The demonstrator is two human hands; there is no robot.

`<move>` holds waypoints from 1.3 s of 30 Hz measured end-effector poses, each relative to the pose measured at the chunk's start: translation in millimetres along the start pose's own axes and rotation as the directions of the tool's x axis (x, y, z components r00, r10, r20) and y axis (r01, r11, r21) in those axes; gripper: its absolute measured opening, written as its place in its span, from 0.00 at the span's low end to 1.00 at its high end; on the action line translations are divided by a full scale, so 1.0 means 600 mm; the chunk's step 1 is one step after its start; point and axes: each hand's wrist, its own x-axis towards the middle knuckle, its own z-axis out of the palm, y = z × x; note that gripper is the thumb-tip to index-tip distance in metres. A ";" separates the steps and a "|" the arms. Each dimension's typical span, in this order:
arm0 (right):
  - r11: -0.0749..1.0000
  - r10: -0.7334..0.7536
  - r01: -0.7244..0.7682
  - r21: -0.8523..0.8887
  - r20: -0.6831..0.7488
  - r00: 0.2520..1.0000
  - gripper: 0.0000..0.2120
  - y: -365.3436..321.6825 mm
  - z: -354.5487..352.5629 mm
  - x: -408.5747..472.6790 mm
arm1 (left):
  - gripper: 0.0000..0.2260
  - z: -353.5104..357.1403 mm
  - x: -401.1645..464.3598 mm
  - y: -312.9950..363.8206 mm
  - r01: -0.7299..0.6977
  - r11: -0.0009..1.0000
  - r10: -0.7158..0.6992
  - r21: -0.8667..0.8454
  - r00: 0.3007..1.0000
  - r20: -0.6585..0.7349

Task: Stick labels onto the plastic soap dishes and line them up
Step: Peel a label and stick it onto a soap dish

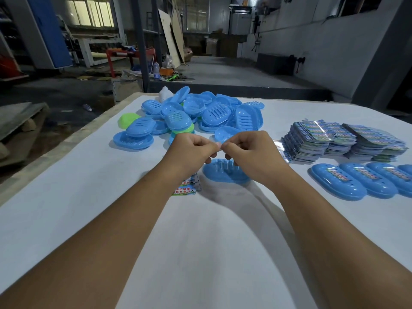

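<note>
My left hand (191, 148) and my right hand (247, 150) meet fingertip to fingertip above the table, fingers curled, pinching something small between them that I cannot make out. Just below them a blue soap dish (220, 175) lies upside down on the white table, partly hidden by my right hand. A small label sheet (186, 188) lies under my left wrist. A pile of blue soap dishes (200, 112) sits behind my hands. At the right, a row of labelled blue dishes (361, 179) is lined up.
Stacks of label sheets (338, 141) stand at the right behind the row. A green dish (127, 119) and a white object (166, 94) lie at the pile's left. The table's left edge (66, 143) drops to a workshop floor.
</note>
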 end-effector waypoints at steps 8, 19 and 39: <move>1.000 -0.012 0.011 0.017 0.029 0.999 0.08 -0.002 0.001 -0.002 | 0.08 0.001 -0.002 0.008 0.069 0.995 -0.065 -0.071 0.996 0.057; 0.990 -0.143 0.142 0.021 0.182 0.973 0.11 -0.011 0.012 -0.013 | 0.09 -0.006 0.002 0.009 0.234 0.938 -0.241 -0.257 0.971 0.004; 0.986 0.128 -0.138 -0.091 -0.116 0.985 0.15 0.007 -0.010 0.006 | 0.06 0.002 0.001 0.009 0.165 0.980 -0.171 -0.110 0.984 -0.050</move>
